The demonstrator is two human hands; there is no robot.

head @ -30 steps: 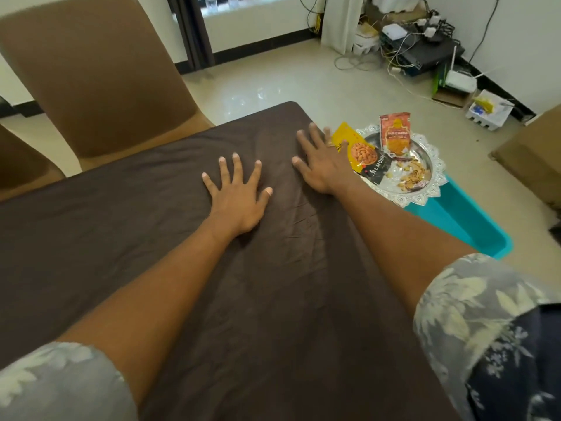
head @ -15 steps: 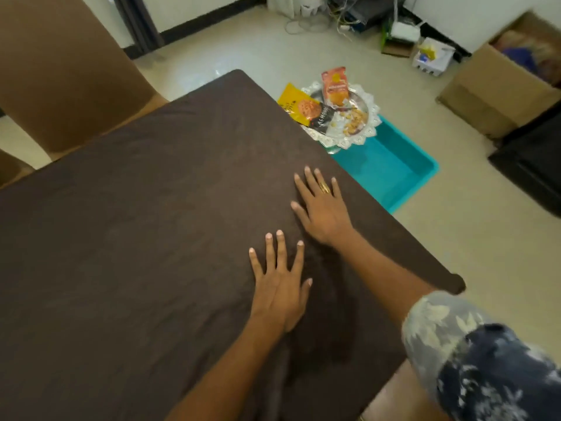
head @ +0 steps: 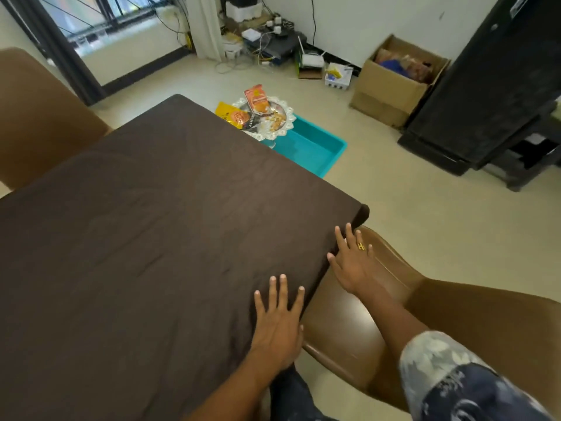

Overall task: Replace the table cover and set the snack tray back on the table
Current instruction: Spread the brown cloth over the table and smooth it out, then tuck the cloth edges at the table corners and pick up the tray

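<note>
Nearest you, at about 6 o'clock, your left hand (head: 277,326) lay flat on the brown table cover (head: 151,238), fingers straight and spread, pressing the cloth down at its near right edge. Your right hand (head: 353,262), at roughly 1 o'clock from the left, was also splayed and held nothing. It sat at the cover's hanging side, just short of the corner and above the seat of the brown chair (head: 455,323). Whether it actually touched the cloth there, I cannot tell.

The cover lay across the whole desk with only light creases, so the step in hand looked like the last smoothing of this corner. The replacing seemed nearly done.

Beyond the desk's far right edge, at about 12 o'clock, the snack tray (head: 290,120) rested on the rim of a teal tub (head: 315,150) on the floor, with an orange packet (head: 256,100) and a yellow almond packet (head: 235,117) on it. Your next move called for lifting both hands, going round to it, and taking it by opposite rims. The loose packets and nuts meant carrying it level.
</note>
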